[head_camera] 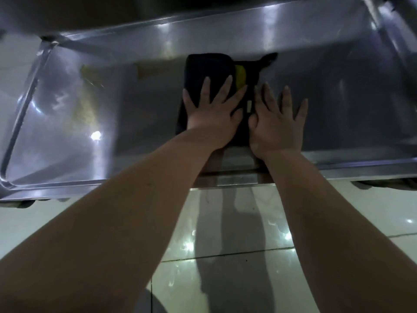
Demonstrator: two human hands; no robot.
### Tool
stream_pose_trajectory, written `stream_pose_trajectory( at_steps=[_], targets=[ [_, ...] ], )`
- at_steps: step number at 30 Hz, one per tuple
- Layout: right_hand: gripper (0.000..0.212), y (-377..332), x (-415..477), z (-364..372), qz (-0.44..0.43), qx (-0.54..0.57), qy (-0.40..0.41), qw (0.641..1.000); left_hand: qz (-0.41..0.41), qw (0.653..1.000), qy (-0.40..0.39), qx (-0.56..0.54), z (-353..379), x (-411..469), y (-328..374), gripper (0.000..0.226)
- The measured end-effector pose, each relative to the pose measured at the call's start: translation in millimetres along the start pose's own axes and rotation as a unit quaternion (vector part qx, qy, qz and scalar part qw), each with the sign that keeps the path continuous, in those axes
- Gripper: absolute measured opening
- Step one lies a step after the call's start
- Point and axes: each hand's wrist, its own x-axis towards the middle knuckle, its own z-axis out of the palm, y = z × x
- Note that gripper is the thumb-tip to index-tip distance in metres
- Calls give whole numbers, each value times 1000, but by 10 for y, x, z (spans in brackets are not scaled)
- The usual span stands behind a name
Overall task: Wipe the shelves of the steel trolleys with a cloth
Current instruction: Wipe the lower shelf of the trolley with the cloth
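A shiny rectangular steel trolley shelf (112, 123) with a raised rim is seen from above, over a glossy pale tiled floor (225, 279). A folded dark, near-black cloth (203, 71) is laid flat on the shelf, directly beneath the left hand and extending beyond its fingertips toward the far rim. The left hand (214, 114) is pressed palm-down on the cloth, fingers spread and extended; nothing is gripped. The right hand (276, 123) is laid flat just beside the left hand, fingers splayed, palm mostly on bare steel; its thumb side is touching the cloth's right edge. A yellow patch (240, 75) is noted on the cloth just past the left index fingertip, and a small pale label (249, 106) between the two hands. A pointed corner of the cloth is turned up beyond the right hand's fingertips. Yellowish smears (86, 102) are observed on the steel, well to the left of the left hand
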Motion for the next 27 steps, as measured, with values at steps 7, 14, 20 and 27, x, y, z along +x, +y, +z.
stream_pose_trajectory(
  at_steps=[7,14,20,27],
  targets=[
    [54,38,13,4,-1,20,13,1000,23,1000,-2,-4,-113,259,-283,53],
    [54,15,43,35,8,38,17,999,-209,976,18,-56,-181,53,-1262,53],
    [54,-47,20,44,6,20,19,1000,-226,973,8,-51,-128,117,-937,53],
    [57,-12,44,2,2,7,-2,1000,-1,1000,5,-17,27,12,-3,56]
  ],
)
